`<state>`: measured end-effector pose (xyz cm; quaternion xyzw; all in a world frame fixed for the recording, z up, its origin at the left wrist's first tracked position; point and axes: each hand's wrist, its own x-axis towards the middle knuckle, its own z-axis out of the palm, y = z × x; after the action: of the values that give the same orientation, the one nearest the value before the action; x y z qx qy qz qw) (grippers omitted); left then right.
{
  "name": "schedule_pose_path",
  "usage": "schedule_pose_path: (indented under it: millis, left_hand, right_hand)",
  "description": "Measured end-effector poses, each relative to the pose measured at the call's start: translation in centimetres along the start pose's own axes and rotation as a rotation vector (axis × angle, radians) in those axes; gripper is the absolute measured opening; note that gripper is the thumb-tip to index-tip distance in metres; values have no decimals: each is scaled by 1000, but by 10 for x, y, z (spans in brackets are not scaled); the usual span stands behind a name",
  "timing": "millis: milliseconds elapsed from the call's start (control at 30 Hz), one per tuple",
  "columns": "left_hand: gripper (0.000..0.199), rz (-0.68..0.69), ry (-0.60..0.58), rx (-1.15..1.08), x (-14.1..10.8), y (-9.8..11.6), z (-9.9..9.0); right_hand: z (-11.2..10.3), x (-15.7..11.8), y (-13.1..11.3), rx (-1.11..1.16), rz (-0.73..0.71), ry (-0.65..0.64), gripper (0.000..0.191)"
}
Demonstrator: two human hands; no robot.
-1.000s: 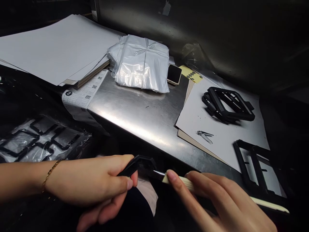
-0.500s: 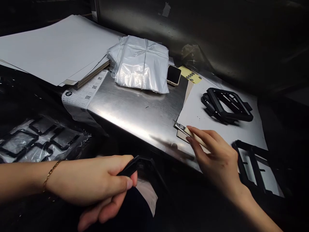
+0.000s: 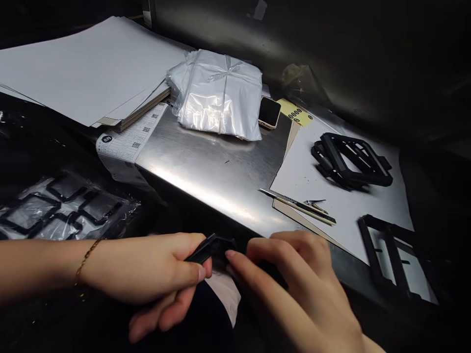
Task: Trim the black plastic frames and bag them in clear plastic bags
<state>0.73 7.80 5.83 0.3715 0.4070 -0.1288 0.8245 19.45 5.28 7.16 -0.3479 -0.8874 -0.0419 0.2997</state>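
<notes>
My left hand (image 3: 147, 269) grips a small black plastic piece (image 3: 209, 249) between thumb and fingers, close to the steel table's front edge. My right hand (image 3: 290, 284) is curled over the same piece from the right, and its fingers hide the piece's far end. A craft knife (image 3: 294, 206) lies on the edge of a white sheet (image 3: 353, 206), away from both hands. A small metal nail clipper (image 3: 315, 204) rests beside it. Two black plastic frames (image 3: 349, 162) (image 3: 386, 255) sit farther right on that sheet.
A stainless steel table (image 3: 209, 181) runs behind my hands. At the back are a stack of white sheets (image 3: 84, 68), a plastic-wrapped bundle (image 3: 217, 95), a small dark-screened device (image 3: 269, 112) and a yellow label (image 3: 296, 113). Black frames in clear plastic (image 3: 62, 211) lie at the left.
My right hand has set the craft knife down on the sheet and returned to the black piece. My left hand has stayed nearly still, holding that piece.
</notes>
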Motion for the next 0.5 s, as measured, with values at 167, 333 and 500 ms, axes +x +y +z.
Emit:
schedule_pose_path:
  millis: [167,333,500]
  left_hand:
    - [37,-22,17,-52,5,0,1]
    - [27,14,21,-73,4,1,1]
    - [28,-11,33,-93,7,-3,-1]
  right_hand:
    - [10,11,-3,1,-71,-113,29]
    - [14,12,-6,-43,-127,-143,27]
    - [28,10,-7,-37,-142,-101,21]
